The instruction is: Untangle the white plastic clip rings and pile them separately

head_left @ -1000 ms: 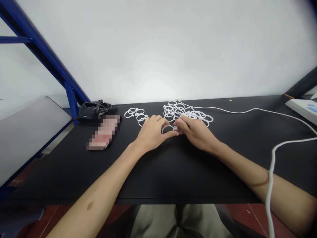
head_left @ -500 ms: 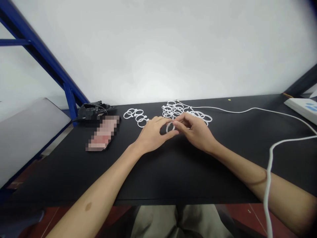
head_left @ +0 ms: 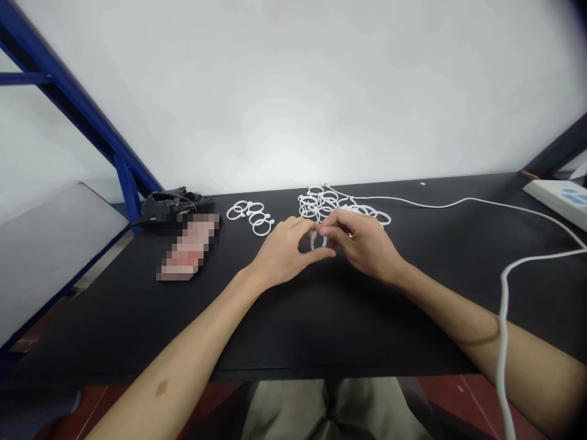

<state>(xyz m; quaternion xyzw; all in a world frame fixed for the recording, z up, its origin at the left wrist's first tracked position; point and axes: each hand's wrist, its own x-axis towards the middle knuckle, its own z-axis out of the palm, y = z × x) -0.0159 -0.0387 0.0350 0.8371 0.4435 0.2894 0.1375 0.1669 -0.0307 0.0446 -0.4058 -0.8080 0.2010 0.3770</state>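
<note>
Between my two hands is a white plastic curtain ring [head_left: 312, 242], standing roughly on edge over the black table. My left hand [head_left: 285, 252] pinches it from the left, its fingers over the top and its thumb stretched under it. The fingertips of my right hand [head_left: 364, 245] close on the ring's upper right side, where they cover part of it. Just beyond the hands lies a heap of similar white rings [head_left: 310, 201], each with a small knob, partly hidden by my right hand. A few more rings [head_left: 262, 227] lie to the left.
On the black table [head_left: 348, 330] a pixelated phone-shaped thing [head_left: 188, 247] and a crumpled black bag [head_left: 169, 203] lie at left. A white cable [head_left: 458, 202] runs right and loops over my right forearm. A white box [head_left: 557, 198] sits at the right edge, against the wall side.
Both hands have shifted slightly to the right with the ring, and my left thumb has moved a little lower, showing more of the ring. The heap stays where it was.
</note>
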